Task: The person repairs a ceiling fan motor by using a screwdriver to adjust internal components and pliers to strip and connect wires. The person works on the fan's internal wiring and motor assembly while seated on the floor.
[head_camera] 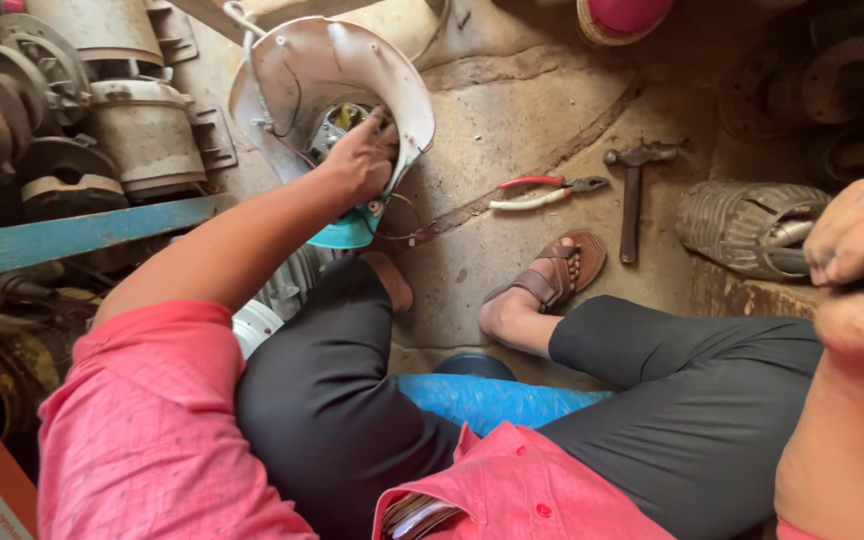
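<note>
Housing: white fan housing [337, 75] on the floor [512, 120], tilted open, wiring exposed (still in pieces).
Left hand: left hand [360, 155], arm outstretched, fingers pressing on the motor inside.
Right hand: right hand [857, 235], raised near the camera, curled around a dark handle.
Nearby: pliers [547, 190], hammer [634, 195].

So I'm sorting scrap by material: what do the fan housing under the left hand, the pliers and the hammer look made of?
Housing: likely white plastic, dull, scuffed, with a crack line. Pliers: dark metal jaws, red and cream grips, probably plastic. Hammer: dark, dull all over, seemingly metal.
</note>
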`<state>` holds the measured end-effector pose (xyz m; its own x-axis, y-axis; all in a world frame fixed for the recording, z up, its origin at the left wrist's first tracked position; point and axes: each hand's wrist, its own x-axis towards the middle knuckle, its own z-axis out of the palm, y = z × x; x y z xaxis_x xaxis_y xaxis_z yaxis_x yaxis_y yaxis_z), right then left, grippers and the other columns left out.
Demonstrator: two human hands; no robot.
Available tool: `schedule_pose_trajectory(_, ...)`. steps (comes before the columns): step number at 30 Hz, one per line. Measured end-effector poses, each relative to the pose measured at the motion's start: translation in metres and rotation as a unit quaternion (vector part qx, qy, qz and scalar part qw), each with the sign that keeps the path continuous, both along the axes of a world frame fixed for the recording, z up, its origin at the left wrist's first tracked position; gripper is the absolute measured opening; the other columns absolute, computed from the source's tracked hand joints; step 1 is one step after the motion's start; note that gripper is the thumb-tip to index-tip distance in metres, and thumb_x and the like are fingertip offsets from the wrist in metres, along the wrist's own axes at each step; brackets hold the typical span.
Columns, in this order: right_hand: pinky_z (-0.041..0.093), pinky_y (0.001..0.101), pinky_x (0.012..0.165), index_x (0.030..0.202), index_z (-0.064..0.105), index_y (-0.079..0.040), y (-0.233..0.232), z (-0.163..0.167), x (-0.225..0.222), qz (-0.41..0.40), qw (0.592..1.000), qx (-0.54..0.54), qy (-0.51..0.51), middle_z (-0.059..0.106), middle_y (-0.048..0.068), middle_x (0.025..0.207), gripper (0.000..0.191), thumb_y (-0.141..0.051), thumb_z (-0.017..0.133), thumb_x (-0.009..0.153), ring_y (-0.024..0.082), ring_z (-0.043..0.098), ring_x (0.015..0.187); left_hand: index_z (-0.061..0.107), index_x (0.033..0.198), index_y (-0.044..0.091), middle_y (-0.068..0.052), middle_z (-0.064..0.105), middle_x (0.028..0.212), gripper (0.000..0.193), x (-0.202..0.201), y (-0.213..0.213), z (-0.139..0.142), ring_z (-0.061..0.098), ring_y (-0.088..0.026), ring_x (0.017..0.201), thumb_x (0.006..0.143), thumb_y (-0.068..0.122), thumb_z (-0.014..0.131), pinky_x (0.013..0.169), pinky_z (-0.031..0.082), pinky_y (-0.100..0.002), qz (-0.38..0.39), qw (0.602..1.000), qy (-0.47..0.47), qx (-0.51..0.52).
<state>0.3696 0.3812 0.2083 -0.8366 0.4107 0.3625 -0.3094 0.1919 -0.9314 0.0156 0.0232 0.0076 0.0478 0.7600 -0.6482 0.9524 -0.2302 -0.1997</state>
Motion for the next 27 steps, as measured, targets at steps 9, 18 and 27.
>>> schedule_pose_trajectory(9, 0.046, 0.0264, 0.053, 0.072, 0.05, -0.011, -0.006, 0.005, -0.028, 0.037, 0.993, 0.111, 0.028, 0.054, 0.002, 0.075, 0.038, -0.03, 0.06, 0.103, 0.016, 0.055, 0.057, 0.058, 0.143, 0.012, -0.003, 0.047, 0.158, 0.055, -0.004, 0.009, 0.007, 0.026, -0.026, 0.154, 0.092, 0.033, 0.058, 0.124, 0.008, -0.055, 0.018, 0.994, -0.016, -0.104)
schedule_pose_trajectory(18, 0.044, 0.0238, 0.06, 0.079, 0.058, -0.004, -0.04, 0.019, -0.054, 0.034, 0.986, 0.054, -0.155, 0.058, 0.008, 0.076, 0.043, -0.04, 0.067, 0.1, 0.017, 0.057, 0.065, 0.05, 0.148, 0.015, -0.003, 0.043, 0.161, 0.057, -0.017, -0.019, -0.039, 0.03, -0.027, 0.149, 0.092, 0.027, 0.047, 0.122, 0.009, -0.057, 0.039, 0.999, -0.018, 0.018)
schedule_pose_trajectory(27, 0.045, 0.0238, 0.057, 0.077, 0.061, 0.0, -0.071, 0.027, -0.063, -0.027, 0.979, 0.08, -0.187, 0.059, 0.009, 0.068, 0.055, -0.046, 0.058, 0.108, 0.017, 0.057, 0.062, 0.055, 0.145, 0.012, -0.003, 0.05, 0.154, 0.059, -0.02, -0.019, 0.0, 0.03, -0.025, 0.149, 0.088, 0.027, 0.055, 0.122, 0.009, -0.056, 0.035, 0.997, -0.065, -0.018)
